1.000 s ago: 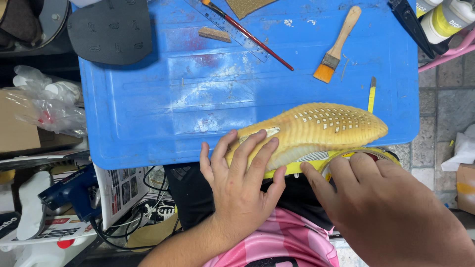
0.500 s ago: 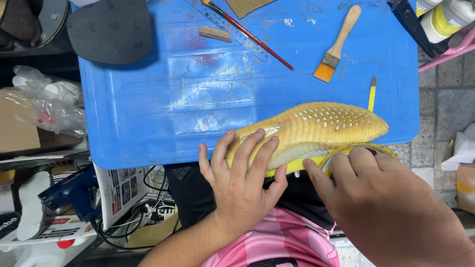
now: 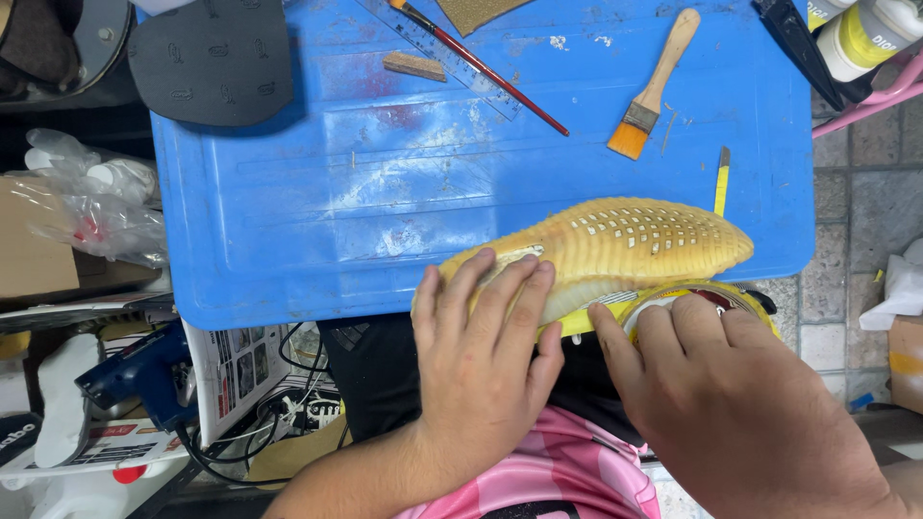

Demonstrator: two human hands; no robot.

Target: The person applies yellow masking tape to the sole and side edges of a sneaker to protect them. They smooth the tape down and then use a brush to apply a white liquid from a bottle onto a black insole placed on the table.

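Note:
A yellow ribbed shoe sole [image 3: 625,245] lies sole-up at the near edge of the blue plastic board [image 3: 404,192], with the shoe's yellow upper showing beneath it. My left hand [image 3: 486,360] presses flat on the heel end, fingers spread over the ribs. My right hand [image 3: 731,394] rests on the shoe's near side by its opening, with the fingertips against the yellow upper and the edge of the sole.
On the board lie a wooden brush with orange bristles [image 3: 652,91], a thin red-handled tool [image 3: 490,72], a clear ruler [image 3: 442,53], a small wood block [image 3: 413,65] and a yellow pencil-like stick [image 3: 721,183]. A black rubber sole sheet [image 3: 212,62] overlaps the far left corner. Bags and cables clutter the left.
Both hands stay on the shoe; the left fingers have shifted slightly along the heel ribs. Nothing else has moved.

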